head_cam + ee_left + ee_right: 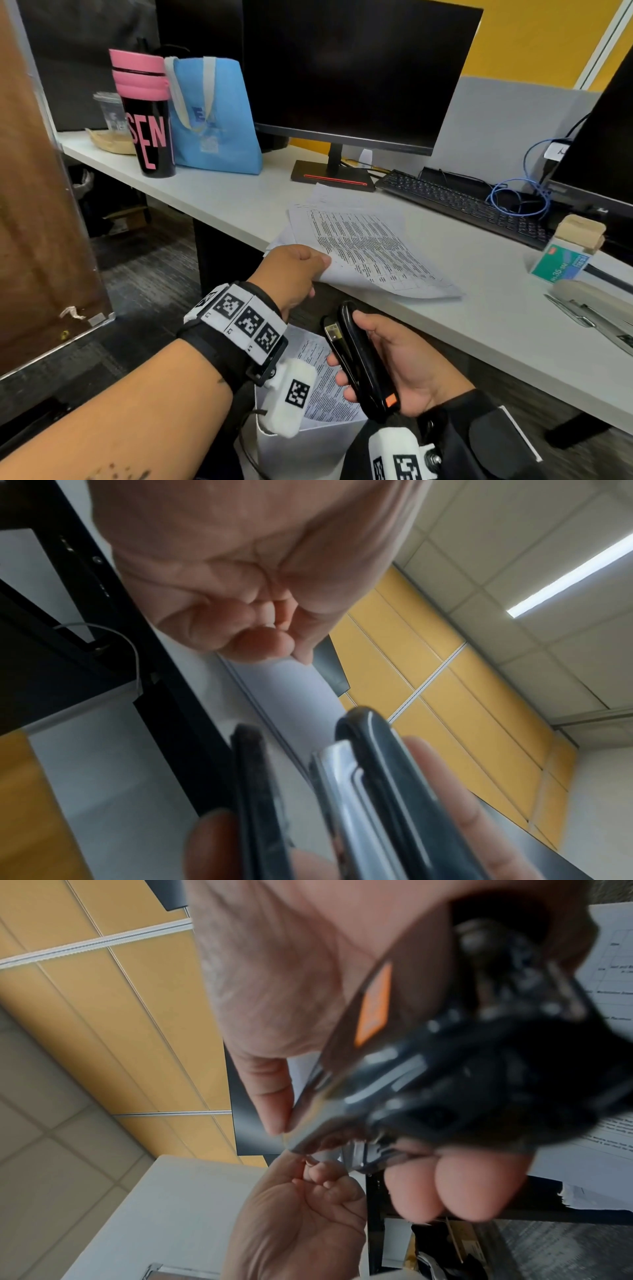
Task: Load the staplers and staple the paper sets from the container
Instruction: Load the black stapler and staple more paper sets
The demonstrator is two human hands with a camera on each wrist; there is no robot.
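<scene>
Paper set: a stack of printed sheets [370, 253] lies on the white counter [479, 308], its near corner hanging over the edge.
Left hand: the left hand [291, 274] pinches that near corner between thumb and fingers.
Stapler: a black stapler [359, 356] is just below the counter edge, near the corner, mouth pointing up.
Right hand: the right hand [397, 370] is wrapped tight round the stapler.
Container: a white box [308, 448] on the floor below still has printed sheets [322, 377] in it.
How far: I think this set is about to be stapled, and more sets wait in the box. I cannot tell if the stapler is loaded.
Nearby: a beige stapler [596, 305] and a green staple box [561, 263] sit to the right, well apart from the sheets.
Further off: keyboard [462, 205], monitor [356, 68], blue bag [215, 116], pink and black cup [145, 113].
In the way: nothing sits between stapler and corner.
</scene>
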